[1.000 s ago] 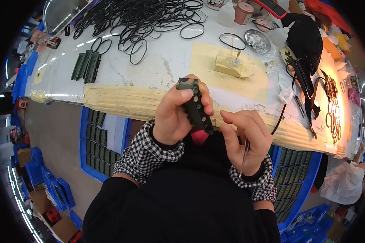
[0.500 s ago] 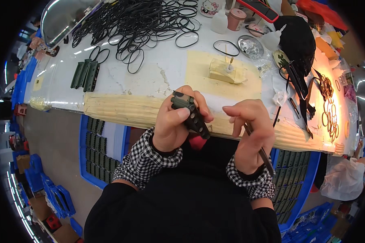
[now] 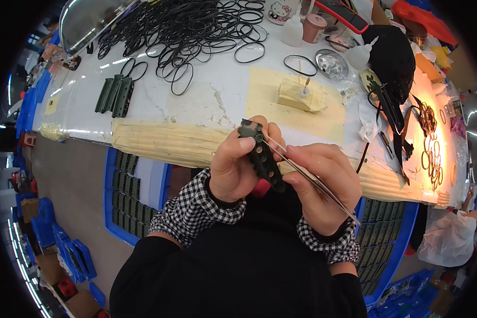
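Observation:
My left hand (image 3: 233, 164) is closed around a dark green moulded part (image 3: 262, 159), long and narrow, with round recesses along one face and a ridged edge. The part slants from upper left to lower right, over the near edge of the bench. In my right hand (image 3: 326, 180) is a pair of slim metal tweezers (image 3: 323, 187), pinched between thumb and fingers. Their tip meets or nearly meets the upper part of the green piece; contact is too small to tell. Several similar green parts (image 3: 114, 95) lie together on the bench at the left.
A heap of black rubber bands (image 3: 191, 32) covers the far left bench. A taped block (image 3: 301, 95) with a small stick sits on yellow paper. Beyond it are a metal dish (image 3: 332, 63) and pink cup (image 3: 314, 27). Blue trays (image 3: 109, 196) of green parts flank me below the bench.
My right hand has turned and moved left, bringing the tweezers from pointing back along the palm to the green part. My left hand and the part have shifted slightly right.

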Demonstrator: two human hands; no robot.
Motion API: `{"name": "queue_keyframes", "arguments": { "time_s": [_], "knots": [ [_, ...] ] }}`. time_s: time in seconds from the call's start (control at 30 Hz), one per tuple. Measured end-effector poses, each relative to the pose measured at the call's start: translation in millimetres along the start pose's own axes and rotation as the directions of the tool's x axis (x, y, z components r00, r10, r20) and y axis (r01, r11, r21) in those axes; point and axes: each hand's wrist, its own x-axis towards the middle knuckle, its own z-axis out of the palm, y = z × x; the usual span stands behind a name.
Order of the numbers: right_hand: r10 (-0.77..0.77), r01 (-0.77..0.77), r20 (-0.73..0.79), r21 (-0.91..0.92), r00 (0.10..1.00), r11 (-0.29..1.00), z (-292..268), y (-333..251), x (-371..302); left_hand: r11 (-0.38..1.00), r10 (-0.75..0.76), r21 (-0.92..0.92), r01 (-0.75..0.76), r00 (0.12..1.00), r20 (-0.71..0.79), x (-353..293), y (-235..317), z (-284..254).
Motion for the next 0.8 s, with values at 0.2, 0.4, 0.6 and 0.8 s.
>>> {"name": "queue_keyframes", "arguments": {
  "time_s": [0.2, 0.4, 0.6, 0.8],
  "knots": [
    [-0.027, 0.028, -0.039, 0.013, 0.999, 1.000, 8, 7, -2, 1.000, 0.007, 0.006, -0.007, 1.000, 0.011, 1, 1, 1],
    [0.012, -0.010, -0.042, 0.060, 0.999, 0.998, 9, 9, -4, 0.999, 0.036, -0.032, -0.036, 0.999, 0.025, 0, -3, -3],
    [0.035, -0.032, -0.048, 0.057, 0.998, 0.998, 11, 10, -2, 0.998, 0.048, -0.038, -0.047, 0.999, 0.012, 0, -4, -5],
    [0.118, -0.104, -0.090, 0.148, 0.989, 0.984, 14, 8, -4, 0.996, 0.086, 0.024, -0.086, 0.996, 0.001, -2, -4, -3]
  ]
}}
